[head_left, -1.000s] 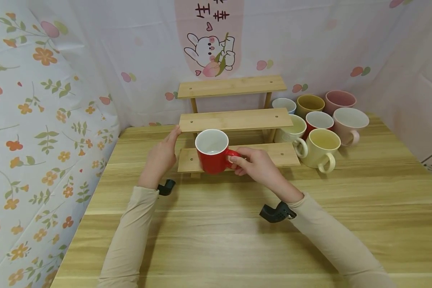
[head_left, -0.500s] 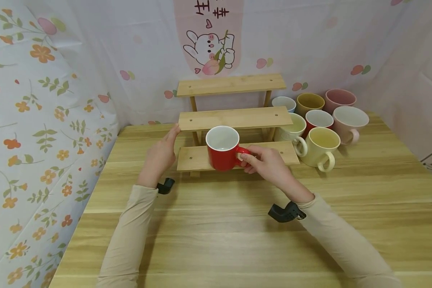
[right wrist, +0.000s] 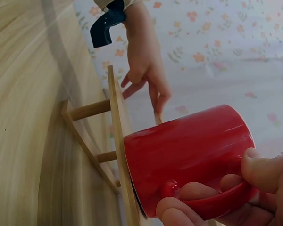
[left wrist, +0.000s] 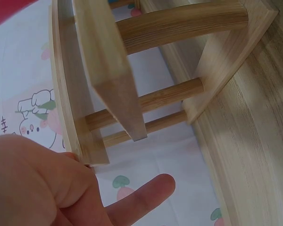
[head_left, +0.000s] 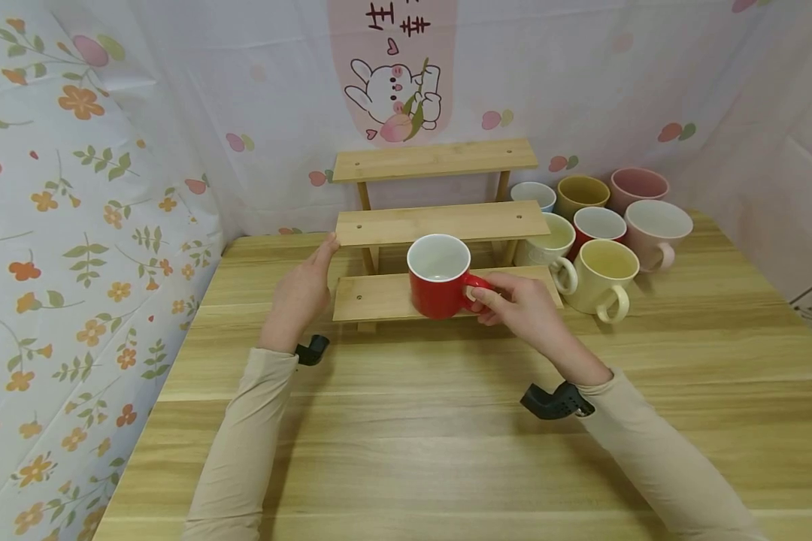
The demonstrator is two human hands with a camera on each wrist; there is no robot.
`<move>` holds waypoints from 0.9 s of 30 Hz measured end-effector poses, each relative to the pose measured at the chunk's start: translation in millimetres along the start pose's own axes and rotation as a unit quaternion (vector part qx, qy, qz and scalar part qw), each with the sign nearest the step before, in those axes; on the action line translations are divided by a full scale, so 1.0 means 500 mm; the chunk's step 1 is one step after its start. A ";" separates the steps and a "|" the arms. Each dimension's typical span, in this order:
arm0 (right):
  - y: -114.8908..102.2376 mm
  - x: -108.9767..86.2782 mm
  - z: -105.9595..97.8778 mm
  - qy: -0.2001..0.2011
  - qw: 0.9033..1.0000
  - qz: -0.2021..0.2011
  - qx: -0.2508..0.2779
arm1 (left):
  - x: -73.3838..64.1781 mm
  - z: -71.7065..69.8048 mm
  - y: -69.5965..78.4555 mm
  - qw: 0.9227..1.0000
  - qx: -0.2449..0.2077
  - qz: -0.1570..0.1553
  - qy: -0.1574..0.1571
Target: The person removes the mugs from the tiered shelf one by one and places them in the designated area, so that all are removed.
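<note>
In the head view, my right hand (head_left: 524,312) grips the handle of a red mug (head_left: 440,278) with a white inside. The mug is upright at the bottom tier of a three-tier wooden rack (head_left: 375,298). The right wrist view has the mug's base against or very close to that board, and fingers curled through the handle. My left hand (head_left: 300,300) touches the left end of the middle tier with its fingertips. In the left wrist view, one straight finger (left wrist: 148,195) stands apart from the wood.
Several mugs stand close together right of the rack, among them a yellow mug (head_left: 605,278), a pale pink mug (head_left: 658,229) and a mustard mug (head_left: 582,197). A patterned cloth (head_left: 271,98) hangs behind the wooden table (head_left: 406,451).
My right hand has carried the red mug to the right along the bottom tier, toward its middle. The left hand stays at the middle tier's left end.
</note>
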State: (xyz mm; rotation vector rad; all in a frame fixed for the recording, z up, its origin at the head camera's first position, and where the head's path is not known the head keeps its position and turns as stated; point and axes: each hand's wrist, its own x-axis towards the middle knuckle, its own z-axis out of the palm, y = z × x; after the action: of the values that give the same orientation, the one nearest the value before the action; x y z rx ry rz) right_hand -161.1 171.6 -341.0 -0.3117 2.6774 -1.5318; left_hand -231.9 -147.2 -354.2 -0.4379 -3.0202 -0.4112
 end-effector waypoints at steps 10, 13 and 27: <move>0.008 -0.009 -0.023 0.010 1.000 0.010 -0.010 | -0.002 -0.001 0.000 1.000 -0.009 -0.001 0.001; 0.012 -0.012 -0.030 0.011 1.000 0.014 -0.013 | -0.002 -0.002 0.000 1.000 -0.010 -0.002 0.001; 0.025 -0.035 -0.066 0.031 0.999 0.031 -0.017 | -0.001 -0.001 -0.002 1.000 -0.011 0.008 -0.001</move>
State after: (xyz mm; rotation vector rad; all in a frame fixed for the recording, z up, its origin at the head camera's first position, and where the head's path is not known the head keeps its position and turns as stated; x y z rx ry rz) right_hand -150.6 209.4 -335.9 -0.1830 2.7345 -1.5036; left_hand -231.4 -148.4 -353.8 -0.4650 -3.0151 -0.4430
